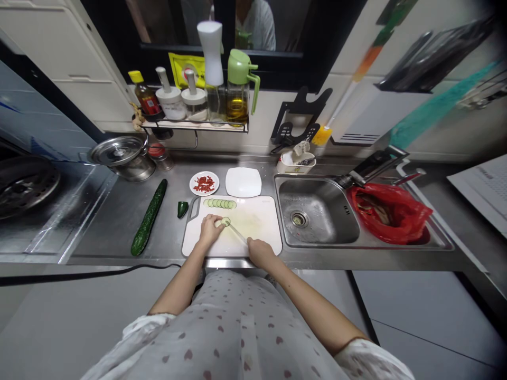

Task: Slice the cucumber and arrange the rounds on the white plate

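My right hand [262, 254] is wrapped round the handle of a knife [238, 234], whose blade points up and left over the white cutting board [261, 216]. The blade's tip reaches a round cucumber slice [225, 221]. My left hand [210, 229] pinches that slice at its left side with thumb and fingers. Along the board's upper edge lies an overlapping row of thin cucumber slices [219, 203]. Left of the board are a short cucumber end [182, 209] and a long whole cucumber [149, 218].
Behind the board stand a plate of chopped red pieces [205, 183] and a white plate [243, 182]. A sink [317, 211] with a red plastic bag [390, 214] lies right. A lidded steel pot [122, 157] is back left. Bottles stand on a wall rack [198, 125].
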Action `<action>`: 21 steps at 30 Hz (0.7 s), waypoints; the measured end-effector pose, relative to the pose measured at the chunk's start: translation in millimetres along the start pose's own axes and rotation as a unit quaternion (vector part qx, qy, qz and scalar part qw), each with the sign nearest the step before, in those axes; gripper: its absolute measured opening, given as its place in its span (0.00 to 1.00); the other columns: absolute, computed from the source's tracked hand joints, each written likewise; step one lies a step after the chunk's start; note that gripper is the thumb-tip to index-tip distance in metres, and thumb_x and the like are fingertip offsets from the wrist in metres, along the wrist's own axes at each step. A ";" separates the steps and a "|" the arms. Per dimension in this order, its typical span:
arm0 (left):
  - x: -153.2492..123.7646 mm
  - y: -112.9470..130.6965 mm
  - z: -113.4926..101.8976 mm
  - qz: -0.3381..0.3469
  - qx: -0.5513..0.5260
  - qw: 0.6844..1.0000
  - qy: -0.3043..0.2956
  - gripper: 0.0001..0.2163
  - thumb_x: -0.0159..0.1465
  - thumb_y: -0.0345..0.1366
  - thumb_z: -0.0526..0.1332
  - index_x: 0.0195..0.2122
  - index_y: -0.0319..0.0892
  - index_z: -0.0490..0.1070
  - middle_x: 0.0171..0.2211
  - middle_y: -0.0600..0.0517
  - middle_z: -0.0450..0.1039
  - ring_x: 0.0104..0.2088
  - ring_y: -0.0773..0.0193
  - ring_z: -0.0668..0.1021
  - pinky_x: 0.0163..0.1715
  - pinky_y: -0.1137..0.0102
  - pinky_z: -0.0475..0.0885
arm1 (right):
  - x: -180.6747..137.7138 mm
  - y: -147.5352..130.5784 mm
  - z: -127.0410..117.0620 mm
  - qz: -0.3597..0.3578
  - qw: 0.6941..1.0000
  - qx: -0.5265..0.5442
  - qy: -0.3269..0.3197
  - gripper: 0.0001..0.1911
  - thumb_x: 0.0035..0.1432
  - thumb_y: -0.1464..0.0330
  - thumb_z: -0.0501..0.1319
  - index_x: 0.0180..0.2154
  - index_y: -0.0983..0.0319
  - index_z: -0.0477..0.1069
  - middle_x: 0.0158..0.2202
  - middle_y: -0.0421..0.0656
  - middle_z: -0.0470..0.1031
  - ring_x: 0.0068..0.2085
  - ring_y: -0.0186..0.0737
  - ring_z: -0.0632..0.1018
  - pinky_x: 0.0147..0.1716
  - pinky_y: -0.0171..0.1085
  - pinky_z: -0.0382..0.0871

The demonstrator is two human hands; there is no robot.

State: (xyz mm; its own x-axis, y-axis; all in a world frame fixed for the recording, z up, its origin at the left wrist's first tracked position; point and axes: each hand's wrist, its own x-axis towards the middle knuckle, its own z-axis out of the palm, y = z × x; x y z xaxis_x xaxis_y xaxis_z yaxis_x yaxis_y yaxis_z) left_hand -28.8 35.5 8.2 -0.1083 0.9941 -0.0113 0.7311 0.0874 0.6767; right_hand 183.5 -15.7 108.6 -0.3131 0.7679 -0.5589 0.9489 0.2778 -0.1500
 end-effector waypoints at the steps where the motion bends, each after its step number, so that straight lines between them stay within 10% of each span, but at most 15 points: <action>1: -0.4 0.7 -0.5 -0.001 -0.001 1.000 0.000 0.10 0.55 0.38 0.64 0.39 0.44 0.76 0.38 0.49 0.71 0.44 0.57 0.73 0.47 0.63 0.67 | 1.3 -0.8 -0.5 -0.002 1.000 0.000 0.003 0.15 0.59 0.79 0.49 0.47 0.66 0.65 0.40 0.54 0.76 0.44 0.45 0.78 0.38 0.37 0.67; 21: 0.7 1.2 -1.4 -0.004 -0.005 1.000 -0.002 0.10 0.55 0.38 0.65 0.39 0.44 0.76 0.39 0.49 0.72 0.45 0.57 0.73 0.48 0.63 0.67 | 11.5 -10.3 -16.5 -0.007 1.000 0.005 -0.012 0.16 0.58 0.79 0.50 0.48 0.67 0.65 0.42 0.55 0.75 0.47 0.45 0.77 0.41 0.38 0.68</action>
State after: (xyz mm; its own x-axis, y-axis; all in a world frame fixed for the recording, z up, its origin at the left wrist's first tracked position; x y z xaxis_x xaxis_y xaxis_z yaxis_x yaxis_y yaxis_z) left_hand -28.9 36.2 10.0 -0.1117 0.9935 -0.0200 0.7233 0.0951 0.6839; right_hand 169.4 -0.3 117.1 -0.3263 0.7501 -0.5752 0.9445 0.2837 -0.1658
